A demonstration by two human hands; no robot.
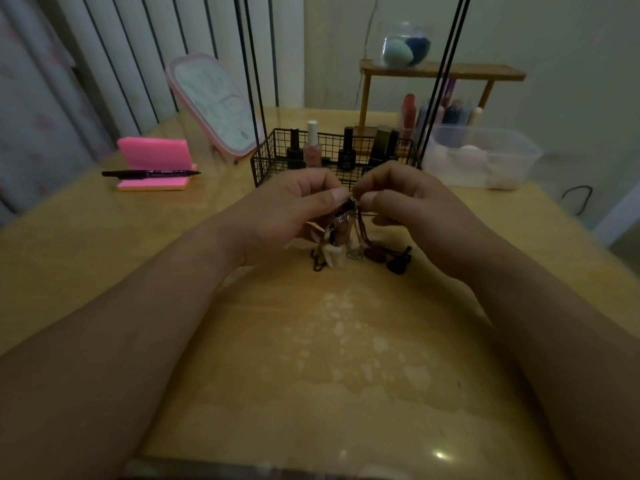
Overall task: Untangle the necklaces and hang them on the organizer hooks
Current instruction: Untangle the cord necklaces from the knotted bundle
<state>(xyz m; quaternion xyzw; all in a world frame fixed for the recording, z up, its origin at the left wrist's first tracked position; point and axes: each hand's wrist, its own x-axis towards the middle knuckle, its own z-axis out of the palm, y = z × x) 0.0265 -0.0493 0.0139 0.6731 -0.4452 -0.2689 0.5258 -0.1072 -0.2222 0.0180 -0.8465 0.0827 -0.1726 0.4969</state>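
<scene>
Dim, warm-tinted indoor view. One small glare spot lies on the glossy wooden table (311, 375) near the bottom edge. Focus is soft throughout, and straight lines bend at the wide-angle edges.

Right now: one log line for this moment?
phase: untangling | left hand: pinching necklaces | right hand: pinching necklaces | pendants: on table | hung: none visible

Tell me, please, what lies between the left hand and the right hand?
In the head view, the tangled necklaces lie there: the left hand and the right hand both pinch the bundle, whose pendants hang below.
</scene>
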